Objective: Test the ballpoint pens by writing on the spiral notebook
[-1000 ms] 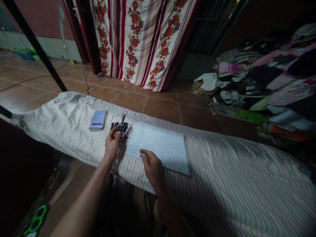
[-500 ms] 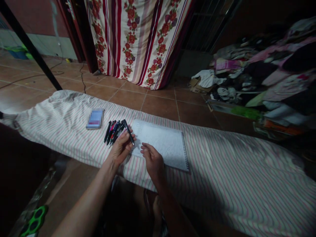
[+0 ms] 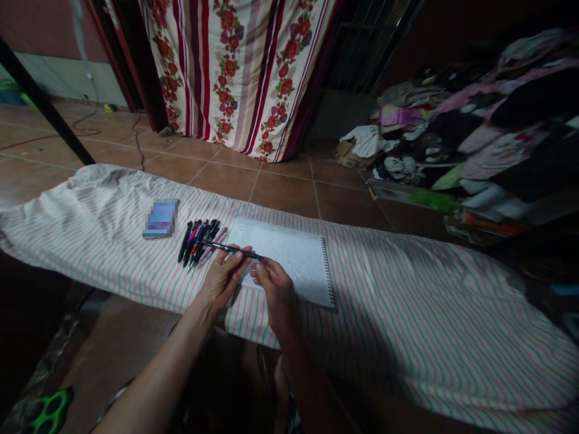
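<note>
A black pen (image 3: 230,248) lies nearly level between my two hands, above the left part of a spiral notebook (image 3: 289,253). My left hand (image 3: 225,276) pinches the pen's middle between thumb and fingers. At the pen's right end, the fingertips of my right hand (image 3: 275,286) are closed on it. Several other pens (image 3: 198,241), mostly black with some pink and red, rest in a bunch just left of the notebook. The notebook is open, with faint writing on its page and its coil on the right.
A striped cloth (image 3: 384,289) covers the long surface in front of me. A blurred-out blue rectangular item (image 3: 160,218) lies left of the pens. Beyond are a tiled floor (image 3: 289,190), a floral curtain (image 3: 239,72) and a heap of clothes (image 3: 474,126) at right.
The pen has swung from steep to nearly level. My right hand has come up to its right end and now grips it. The whole view has shifted slightly.
</note>
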